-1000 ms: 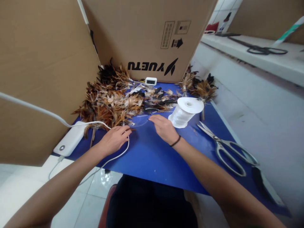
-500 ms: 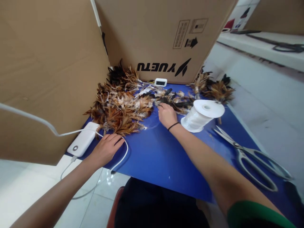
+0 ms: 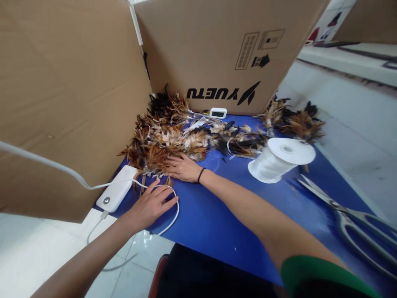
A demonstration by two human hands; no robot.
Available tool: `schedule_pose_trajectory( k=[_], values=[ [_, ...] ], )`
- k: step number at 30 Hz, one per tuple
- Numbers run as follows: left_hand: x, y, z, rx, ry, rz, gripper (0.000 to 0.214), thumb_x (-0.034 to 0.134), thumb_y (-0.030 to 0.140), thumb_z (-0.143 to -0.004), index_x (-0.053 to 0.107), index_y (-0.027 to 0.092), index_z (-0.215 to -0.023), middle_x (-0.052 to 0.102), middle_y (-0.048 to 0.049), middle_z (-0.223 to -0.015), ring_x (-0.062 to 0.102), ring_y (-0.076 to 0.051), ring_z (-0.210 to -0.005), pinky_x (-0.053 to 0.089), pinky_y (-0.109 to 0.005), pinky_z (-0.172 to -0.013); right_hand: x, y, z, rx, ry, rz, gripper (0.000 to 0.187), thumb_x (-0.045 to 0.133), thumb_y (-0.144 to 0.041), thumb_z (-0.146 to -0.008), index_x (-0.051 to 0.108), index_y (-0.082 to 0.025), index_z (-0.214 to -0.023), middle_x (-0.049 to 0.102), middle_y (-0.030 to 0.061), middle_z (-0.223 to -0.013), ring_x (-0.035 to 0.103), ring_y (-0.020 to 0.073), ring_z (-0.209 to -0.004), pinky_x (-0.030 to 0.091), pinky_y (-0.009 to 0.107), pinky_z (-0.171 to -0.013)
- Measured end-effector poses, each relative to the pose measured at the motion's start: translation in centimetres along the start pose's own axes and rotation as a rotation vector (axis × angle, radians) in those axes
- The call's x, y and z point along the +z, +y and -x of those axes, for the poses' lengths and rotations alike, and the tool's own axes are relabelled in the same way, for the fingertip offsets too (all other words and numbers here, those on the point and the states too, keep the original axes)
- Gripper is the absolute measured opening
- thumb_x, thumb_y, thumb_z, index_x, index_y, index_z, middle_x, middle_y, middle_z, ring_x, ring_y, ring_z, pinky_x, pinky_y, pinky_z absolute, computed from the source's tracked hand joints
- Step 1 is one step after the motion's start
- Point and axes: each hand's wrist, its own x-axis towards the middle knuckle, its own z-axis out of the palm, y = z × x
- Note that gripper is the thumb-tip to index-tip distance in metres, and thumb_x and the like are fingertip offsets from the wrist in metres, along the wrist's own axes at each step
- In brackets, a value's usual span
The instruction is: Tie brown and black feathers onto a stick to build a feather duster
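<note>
A heap of brown, white and black feathers [image 3: 167,136] lies at the back left of the blue table [image 3: 217,215]. My right hand [image 3: 182,167] reaches across to the heap's front edge, its fingers stretched flat onto the feathers. Lower down, my left hand [image 3: 151,205] rests on the table with fingers apart, on a white cable [image 3: 172,217] near the table's front edge. It holds nothing. A white power bank [image 3: 116,193] lies just left of it.
A white spool of thread [image 3: 279,159] stands right of centre. Large metal scissors [image 3: 356,223] lie at the right. More feathers [image 3: 294,120] sit at the back right. A small white digital display [image 3: 217,112] stands against the cardboard box [image 3: 223,49]. A cardboard panel [image 3: 62,95] walls the left.
My right hand has swung left from near the spool to the front of the left feather heap. My left hand has slid back a little toward the table's front edge.
</note>
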Motion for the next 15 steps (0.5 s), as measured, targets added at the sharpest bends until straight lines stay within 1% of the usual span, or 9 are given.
schedule_pose_trajectory(
  k=[2, 5, 8, 10, 12, 15],
  values=[
    [-0.3, 0.1, 0.2, 0.011, -0.012, -0.002, 0.041, 0.045, 0.010, -0.087, 0.051, 0.023, -0.125, 0.057, -0.0110, -0.122, 0.045, -0.022, -0.122, 0.023, -0.055, -0.108, 0.2, 1.2, -1.0, 0.028, -0.010, -0.004, 0.037, 0.034, -0.036, -0.096, 0.056, -0.025, -0.123, 0.046, 0.0048, -0.139, 0.037, 0.0242, -0.129, 0.030, 0.045, -0.099],
    [-0.7, 0.0, 0.9, 0.019, -0.052, -0.011, 0.040, 0.044, 0.010, -0.087, 0.051, 0.021, -0.125, 0.056, -0.0118, -0.124, 0.043, -0.024, -0.123, 0.021, -0.058, -0.108, 0.5, 2.9, -2.2, 0.069, 0.008, -0.010, 0.036, 0.036, -0.032, -0.095, 0.057, -0.022, -0.122, 0.048, 0.0070, -0.136, 0.041, 0.0222, -0.126, 0.033, 0.038, -0.099],
    [-0.9, -0.1, 2.0, -0.013, -0.074, -0.001, 0.039, 0.043, 0.007, -0.086, 0.054, 0.019, -0.122, 0.057, -0.0116, -0.121, 0.044, -0.024, -0.121, 0.022, -0.058, -0.108, 0.7, 4.1, -3.2, 0.146, 0.026, -0.033, 0.034, 0.038, -0.032, -0.094, 0.059, -0.022, -0.119, 0.056, 0.0078, -0.127, 0.046, 0.0208, -0.120, 0.036, 0.036, -0.098],
    [-1.0, -0.1, 2.5, -0.075, -0.072, 0.019, 0.038, 0.042, 0.007, -0.085, 0.057, 0.020, -0.117, 0.059, -0.0106, -0.118, 0.045, -0.024, -0.120, 0.023, -0.057, -0.108, 0.5, 4.5, -3.6, 0.185, 0.034, -0.044, 0.032, 0.041, -0.032, -0.093, 0.061, -0.021, -0.116, 0.058, 0.0086, -0.124, 0.049, 0.0217, -0.117, 0.038, 0.037, -0.096],
    [-1.2, 0.0, 2.9, -0.158, -0.069, 0.050, 0.035, 0.042, 0.007, -0.085, 0.060, 0.021, -0.112, 0.060, -0.0089, -0.116, 0.047, -0.023, -0.118, 0.023, -0.056, -0.108, -0.1, 4.4, -3.5, 0.207, 0.051, -0.045, 0.032, 0.045, -0.032, -0.091, 0.061, -0.019, -0.115, 0.056, 0.0105, -0.126, 0.051, 0.0235, -0.116, 0.039, 0.039, -0.095],
    [-1.4, 0.0, 2.7, -0.281, -0.019, 0.113, 0.032, 0.042, 0.008, -0.086, 0.062, 0.021, -0.106, 0.063, -0.0066, -0.109, 0.051, -0.021, -0.112, 0.025, -0.054, -0.108, -1.5, 3.4, -2.0, 0.193, 0.100, -0.045, 0.033, 0.052, -0.029, -0.088, 0.059, -0.017, -0.117, 0.052, 0.0114, -0.131, 0.049, 0.0236, -0.118, 0.038, 0.039, -0.096]
  ],
)
